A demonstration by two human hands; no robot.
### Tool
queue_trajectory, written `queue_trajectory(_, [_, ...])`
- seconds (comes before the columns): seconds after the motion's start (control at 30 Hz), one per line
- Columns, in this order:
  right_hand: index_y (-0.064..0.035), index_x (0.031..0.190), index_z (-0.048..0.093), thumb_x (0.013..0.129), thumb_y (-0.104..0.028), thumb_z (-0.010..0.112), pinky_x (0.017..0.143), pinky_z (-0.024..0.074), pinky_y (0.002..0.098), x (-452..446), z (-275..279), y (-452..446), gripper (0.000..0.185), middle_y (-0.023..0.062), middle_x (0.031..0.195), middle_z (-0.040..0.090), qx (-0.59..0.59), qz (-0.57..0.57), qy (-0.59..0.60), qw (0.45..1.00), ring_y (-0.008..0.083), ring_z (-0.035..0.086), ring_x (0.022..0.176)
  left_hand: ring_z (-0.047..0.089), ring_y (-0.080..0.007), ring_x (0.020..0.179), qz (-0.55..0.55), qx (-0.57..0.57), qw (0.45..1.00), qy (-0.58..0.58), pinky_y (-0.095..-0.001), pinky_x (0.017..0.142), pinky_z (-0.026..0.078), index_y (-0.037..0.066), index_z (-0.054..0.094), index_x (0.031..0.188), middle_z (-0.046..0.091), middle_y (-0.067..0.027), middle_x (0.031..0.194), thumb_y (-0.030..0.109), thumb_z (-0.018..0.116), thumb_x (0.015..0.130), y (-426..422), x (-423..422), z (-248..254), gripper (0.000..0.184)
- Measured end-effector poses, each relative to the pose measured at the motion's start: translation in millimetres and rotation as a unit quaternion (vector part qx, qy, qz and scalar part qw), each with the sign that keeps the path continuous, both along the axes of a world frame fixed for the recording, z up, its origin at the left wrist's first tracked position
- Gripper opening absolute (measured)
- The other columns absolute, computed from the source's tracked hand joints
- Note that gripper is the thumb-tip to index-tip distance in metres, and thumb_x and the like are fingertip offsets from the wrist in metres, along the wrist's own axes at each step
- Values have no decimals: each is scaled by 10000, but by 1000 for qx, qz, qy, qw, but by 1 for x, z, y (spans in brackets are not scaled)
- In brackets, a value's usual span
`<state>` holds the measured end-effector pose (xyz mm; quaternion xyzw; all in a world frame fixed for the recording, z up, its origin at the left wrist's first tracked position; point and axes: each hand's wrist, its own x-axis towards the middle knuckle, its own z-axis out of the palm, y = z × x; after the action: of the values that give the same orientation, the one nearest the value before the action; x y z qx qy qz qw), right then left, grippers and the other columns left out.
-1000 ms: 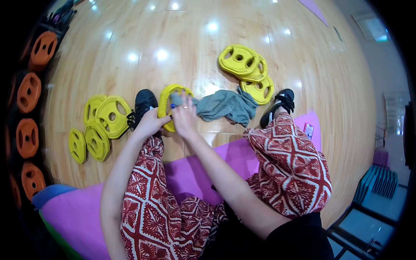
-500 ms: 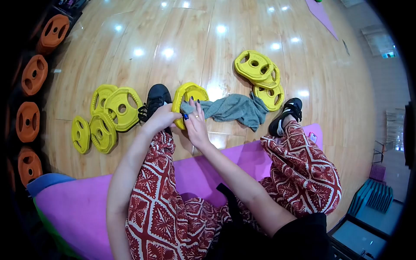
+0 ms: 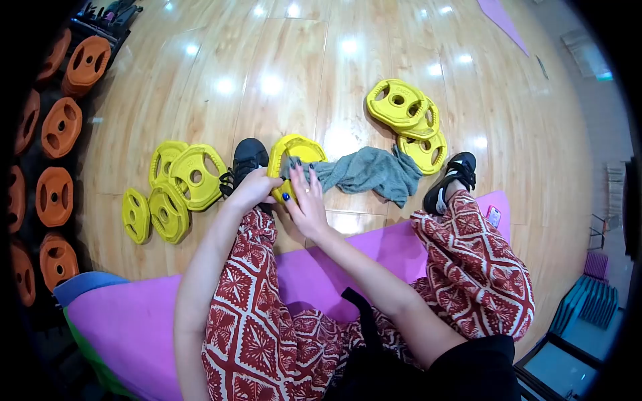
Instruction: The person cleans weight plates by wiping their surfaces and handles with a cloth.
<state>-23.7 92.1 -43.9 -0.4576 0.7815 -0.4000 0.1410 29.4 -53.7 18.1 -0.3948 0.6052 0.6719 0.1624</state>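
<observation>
Between my feet, a yellow weight plate (image 3: 292, 144) is held tilted up off the floor. My left hand (image 3: 254, 190) grips its left edge, the fingers partly hidden behind the rim. Over the plate's face, my right hand (image 3: 308, 206) presses a grey cloth (image 3: 364, 172) with its fingers close together. The cloth's loose end trails to the right across the floor, beside a group of overlapping yellow plates (image 3: 396, 101).
More yellow plates (image 3: 195, 175) lie at the left by my black shoe (image 3: 249, 155). Orange plates (image 3: 55, 196) sit on a rack at far left. Beneath me is a pink mat (image 3: 134, 321), with a phone (image 3: 493, 215) on its right end. My other shoe (image 3: 452, 182) is near it.
The held plate has turned so more of its face shows, with my right hand and the cloth still against it. The whole view has shifted slightly, moving things right and down.
</observation>
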Motion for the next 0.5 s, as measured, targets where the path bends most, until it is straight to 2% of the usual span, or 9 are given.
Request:
queue_trajectory(0.07, [-28, 1314, 232, 825, -237, 389, 1017, 133, 457, 1, 0, 10, 554, 187, 1362, 221, 4, 20, -21, 1000, 396, 167, 1251, 567, -111, 809, -7, 13, 1000, 8, -254, 662, 482, 59, 508, 1055, 573, -37, 937, 137, 476, 810, -2, 2, -10, 258])
queue_trajectory(0.13, [-16, 1312, 224, 827, -240, 388, 1021, 133, 447, -6, 1, 18, 559, 187, 1363, 217, 7, 37, -40, 998, 386, 172, 1254, 565, -105, 806, -30, -19, 999, 0, -248, 665, 479, 61, 510, 1041, 573, -32, 927, 131, 478, 811, 0, 0, -6, 243])
queue_trajectory(0.2, [10, 1304, 218, 829, -234, 392, 1025, 141, 425, -17, -3, 29, 562, 198, 1352, 232, 74, 22, -10, 997, 341, 199, 1259, 561, -94, 799, -20, -14, 1000, 7, -242, 671, 474, 64, 511, 1034, 571, -25, 920, 133, 489, 810, 3, 0, -4, 235])
queue_trajectory(0.23, [23, 1292, 231, 834, -231, 390, 1021, 156, 425, -22, -9, 34, 547, 201, 1341, 251, 108, -6, -3, 994, 298, 224, 1257, 550, -93, 732, -3, -18, 1000, 8, -230, 623, 469, 50, 517, 1023, 574, -22, 883, 152, 505, 800, 3, 0, -6, 245])
queue_trajectory(0.27, [23, 1292, 231, 834, -231, 390, 1021, 156, 425, -28, -15, 40, 547, 201, 1341, 251, 106, -6, -2, 994, 298, 224, 1257, 540, -91, 664, 14, -22, 1000, 10, -217, 574, 463, 35, 523, 1012, 576, -18, 845, 170, 522, 790, 3, 0, -7, 260])
queue_trajectory(0.33, [21, 1284, 244, 835, -232, 387, 1017, 170, 423, -34, -19, 46, 536, 199, 1337, 258, 128, -14, 41, 991, 290, 237, 1252, 538, -91, 663, 14, -25, 1000, 13, -217, 575, 463, 36, 527, 1002, 576, -19, 840, 174, 528, 791, 3, 1, -10, 253])
queue_trajectory(0.5, [20, 1269, 279, 814, -211, 422, 1008, 200, 406, -30, -17, 46, 530, 193, 1316, 302, 100, -34, 27, 994, 292, 298, 1219, 538, -88, 675, -43, -65, 997, 24, -212, 574, 463, 38, 538, 973, 576, -20, 829, 180, 550, 788, 2, 2, -7, 234])
